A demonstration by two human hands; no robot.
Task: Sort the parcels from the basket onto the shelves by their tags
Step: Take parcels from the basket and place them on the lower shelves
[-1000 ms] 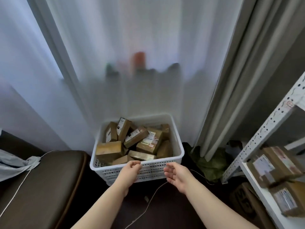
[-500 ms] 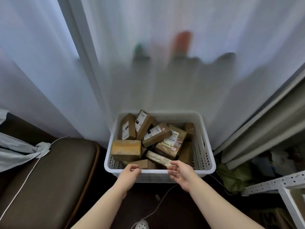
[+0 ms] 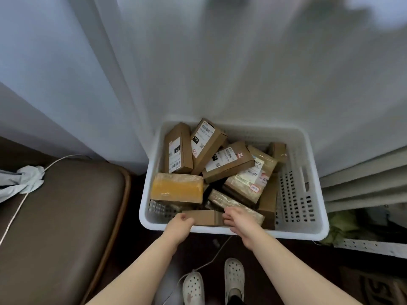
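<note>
White plastic forms the basket (image 3: 308,230), which stands on the dark floor against a sheer curtain (image 3: 220,62) and is heaped with cardboard parcels. At its near edge, just inside the rim, lies a small plain brown parcel (image 3: 206,217). The left hand (image 3: 179,223) has its fingers curled against this parcel's left end, and the right hand (image 3: 239,219) curls its fingers over the right end, so both hands grip it from either side. It rests low among the others.

Behind it to the left sits a parcel wrapped in yellowish tape (image 3: 177,188). Three labelled boxes lean at the back (their print is too small to read): one upright on the left (image 3: 177,148), one tilted beside it (image 3: 206,143), and one lying across towards the right (image 3: 228,161). A flat parcel with a pink sticker (image 3: 251,179) lies under that last box.

A brown padded seat (image 3: 61,216) stands left of the basket. A white cable (image 3: 207,258) trails over the floor towards a pair of white clogs (image 3: 234,276). A perforated white shelf rail (image 3: 370,246) shows at the right.
</note>
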